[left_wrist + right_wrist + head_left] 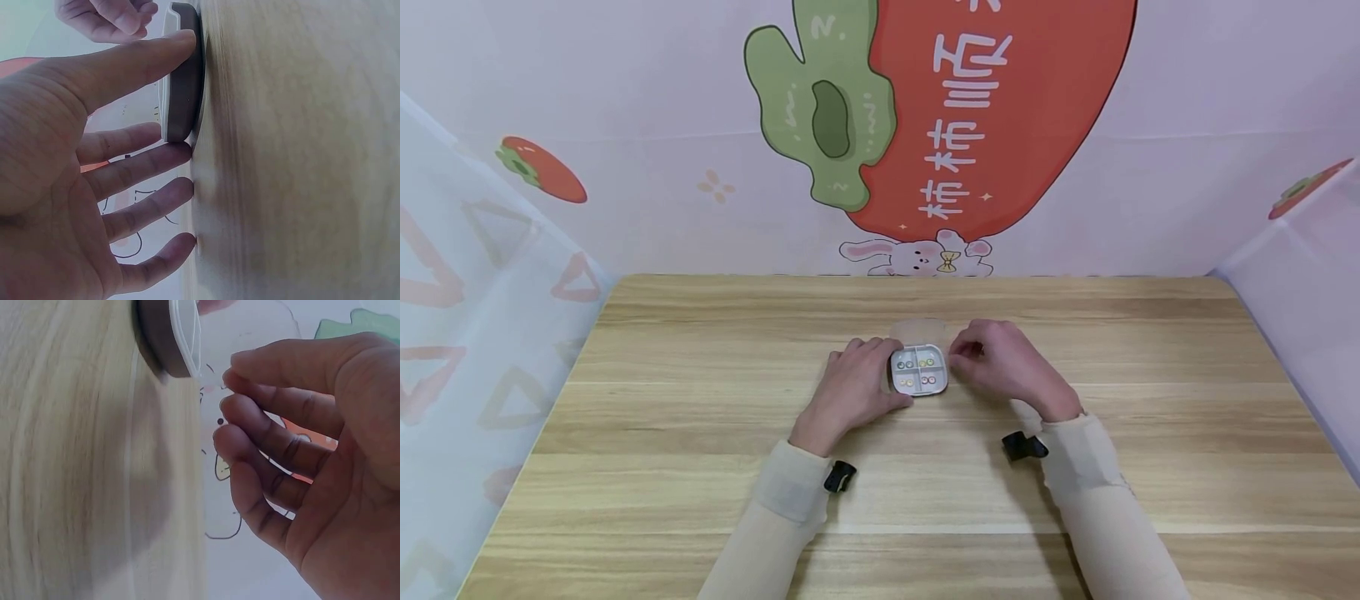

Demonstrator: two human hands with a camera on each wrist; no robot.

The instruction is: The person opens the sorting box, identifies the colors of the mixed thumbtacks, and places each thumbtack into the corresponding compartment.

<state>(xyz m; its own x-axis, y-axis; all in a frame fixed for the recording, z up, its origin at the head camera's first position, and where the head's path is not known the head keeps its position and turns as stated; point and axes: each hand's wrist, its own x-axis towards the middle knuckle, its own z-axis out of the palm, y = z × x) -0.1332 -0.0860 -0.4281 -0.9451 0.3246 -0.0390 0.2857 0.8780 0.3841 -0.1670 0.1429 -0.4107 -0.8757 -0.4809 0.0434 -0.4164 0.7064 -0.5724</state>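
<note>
A small white case (919, 370) with a dark brown outer shell lies open on the table, its clear lid (917, 332) tipped back on the far side. Dividers split it into several compartments, each with a pair of tiny round ring-like pieces (928, 380). My left hand (857, 379) holds the case from the left, thumb along its near side and forefinger at its far left corner. Just off the right edge is my right hand (1000, 362), fingers curled and thumb tip against the forefinger (247, 381). Nothing shows between those tips.
The case is on a wood-grain table (700, 483) toward its far edge. Behind it rises a pale printed backdrop (662, 217) with persimmon pictures, and similar cloth panels stand at both sides. Black wrist mounts (1024, 447) sit at the cuffs of both sleeves.
</note>
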